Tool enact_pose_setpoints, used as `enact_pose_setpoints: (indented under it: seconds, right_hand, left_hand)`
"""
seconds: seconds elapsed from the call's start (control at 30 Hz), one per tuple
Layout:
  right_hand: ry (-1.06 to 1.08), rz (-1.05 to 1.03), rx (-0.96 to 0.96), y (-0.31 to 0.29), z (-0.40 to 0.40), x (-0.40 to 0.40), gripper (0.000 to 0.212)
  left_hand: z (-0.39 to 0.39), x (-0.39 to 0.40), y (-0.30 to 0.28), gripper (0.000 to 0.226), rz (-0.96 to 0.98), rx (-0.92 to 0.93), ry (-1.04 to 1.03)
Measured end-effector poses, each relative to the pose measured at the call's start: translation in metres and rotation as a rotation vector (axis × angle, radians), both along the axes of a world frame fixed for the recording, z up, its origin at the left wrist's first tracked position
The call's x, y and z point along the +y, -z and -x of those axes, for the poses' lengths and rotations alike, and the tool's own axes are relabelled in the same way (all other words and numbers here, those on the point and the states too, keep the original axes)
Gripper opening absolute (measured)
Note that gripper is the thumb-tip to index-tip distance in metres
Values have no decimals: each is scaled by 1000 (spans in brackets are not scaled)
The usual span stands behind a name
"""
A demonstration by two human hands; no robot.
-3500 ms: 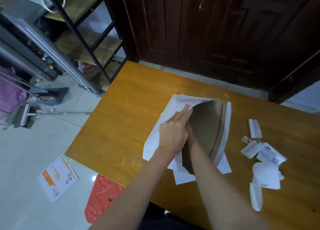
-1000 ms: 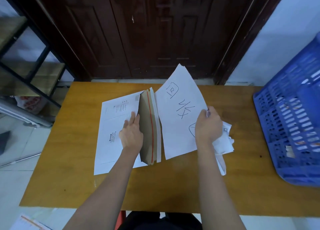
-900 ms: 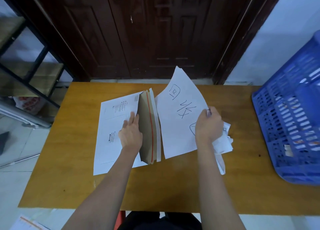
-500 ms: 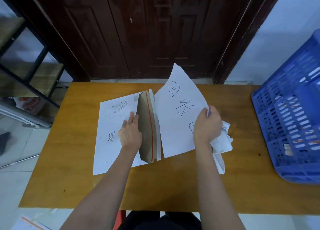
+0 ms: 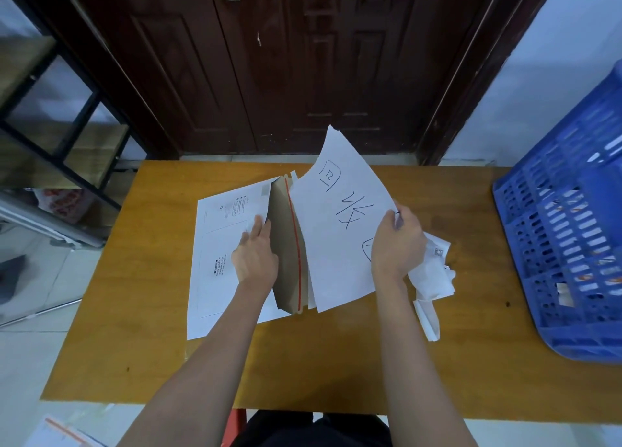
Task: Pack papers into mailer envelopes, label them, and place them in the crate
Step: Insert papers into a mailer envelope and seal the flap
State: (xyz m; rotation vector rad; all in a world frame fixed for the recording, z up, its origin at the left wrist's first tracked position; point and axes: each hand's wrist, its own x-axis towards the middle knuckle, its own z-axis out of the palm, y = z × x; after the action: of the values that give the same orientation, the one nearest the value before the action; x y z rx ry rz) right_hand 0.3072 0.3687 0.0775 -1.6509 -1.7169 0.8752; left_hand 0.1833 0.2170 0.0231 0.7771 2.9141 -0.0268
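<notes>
A plain room in a home, it seems: a dark panelled wooden door (image 5: pixel 303 66), pale tiled floor (image 5: pixel 30 312), an open metal-framed shelf (image 5: pixel 60 137) and a small wooden desk (image 5: pixel 336 355).

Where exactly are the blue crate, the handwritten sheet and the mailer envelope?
blue crate (image 5: pixel 568 265): head view, on its slotted side wall.
handwritten sheet (image 5: pixel 336 244): head view, on the blank middle of the page.
mailer envelope (image 5: pixel 286 244): head view, on the brown inside of its open mouth.
</notes>
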Motion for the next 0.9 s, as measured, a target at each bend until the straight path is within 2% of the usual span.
enact_pose_setpoints:
  seconds: [0.2, 0.6, 0.83, 0.9]
  right_hand:
    - [-128, 3, -134, 7, 7, -14, 24]
    - [-219, -3, -138, 9, 18, -22, 22]
    - [-352, 247, -247, 20, 13, -18, 14]
    - [-411, 368, -196, 17, 13, -17, 10]
  left_hand:
    - [-8, 6, -6, 66, -23, 5, 7]
    - [-30, 10, -7, 67, -138, -59, -36]
    - [-25, 11, -14, 70, -145, -55, -63]
    - [-24, 12, -14, 71, -138, -53, -65]
